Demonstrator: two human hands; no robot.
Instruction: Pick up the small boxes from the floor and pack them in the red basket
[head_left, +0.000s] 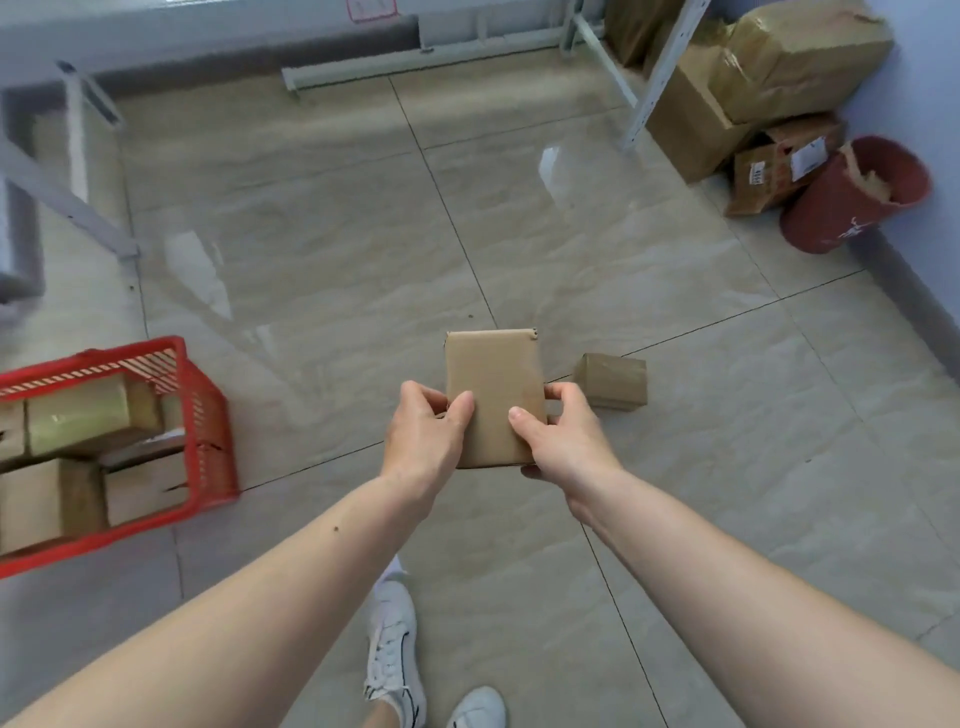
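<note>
A flat brown cardboard box (492, 379) is held in the air at the middle of the view. My left hand (423, 441) grips its left edge and my right hand (561, 447) grips its right edge, thumbs on top. A second small brown box (613, 381) lies on the tiled floor just right of my right hand. The red basket (210, 415) stands on the floor at the left edge, holding several brown boxes (78, 415).
Grey metal shelf legs (649, 83) stand at the back right, more (78, 208) at the left. Large torn cardboard cartons (753, 67) and a dark red bin (857, 197) sit in the right corner by the blue wall. My white shoes (395, 660) are at the bottom.
</note>
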